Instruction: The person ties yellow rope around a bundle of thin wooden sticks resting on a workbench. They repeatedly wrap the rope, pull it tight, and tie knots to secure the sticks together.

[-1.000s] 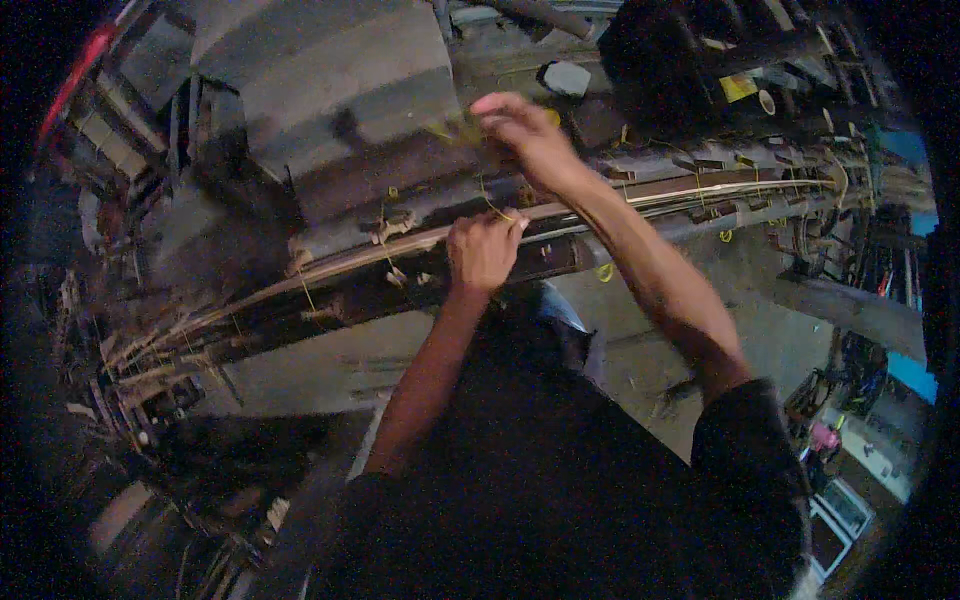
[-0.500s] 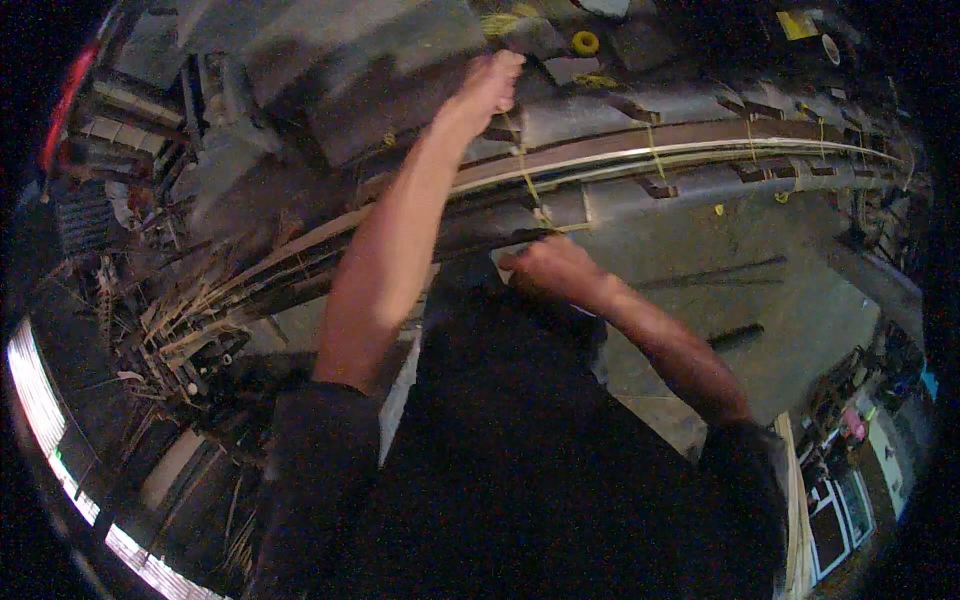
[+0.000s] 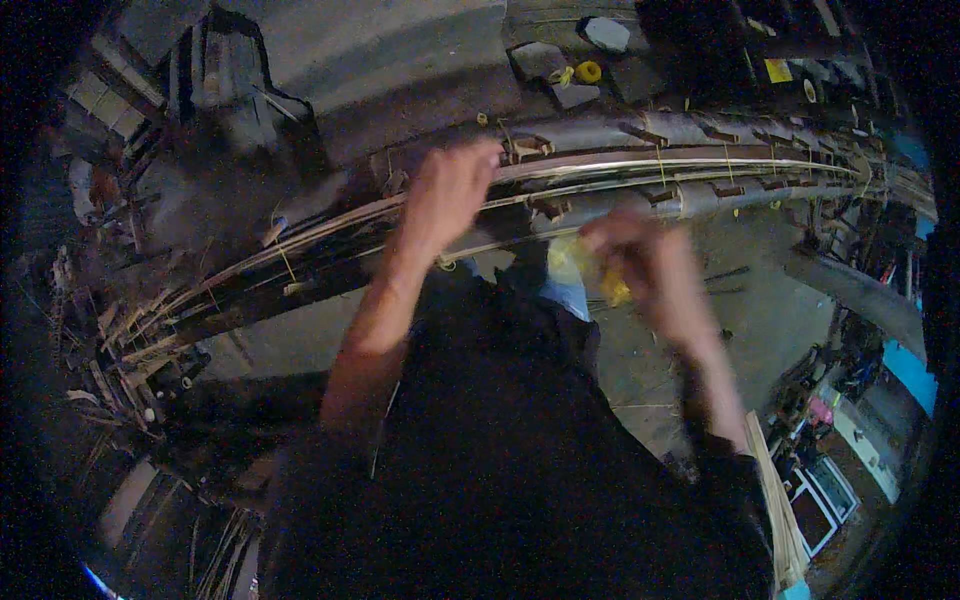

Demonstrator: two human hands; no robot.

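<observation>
A long bundle of thin, pale strips [image 3: 590, 165] runs across the scene, bending down to the left, with yellow ties [image 3: 728, 165] around it at intervals. Over its middle part is my left hand [image 3: 450, 195], back upward, its fingertips blurred near a notched wooden block [image 3: 530, 148]. My right hand [image 3: 645, 245] is on the near side of the bundle, smeared by motion, with its fingers curled. Yellow string [image 3: 615, 285] hangs blurred beside and below those fingers. Another yellow patch [image 3: 565, 255] shows just left of it, too smeared to make out.
Grey rounded lengths [image 3: 590, 132] with notched blocks flank the strips. Beyond them lie a yellow ring-shaped roll [image 3: 588, 71] and flat grey pieces [image 3: 575, 95]. Loose strip ends [image 3: 130, 340] spread at the left. A white-framed panel [image 3: 825, 505] stands at lower right.
My left hand has come back toward me from beyond the strips. My right hand has moved right, with yellow smears now beside it. The view has shifted.
</observation>
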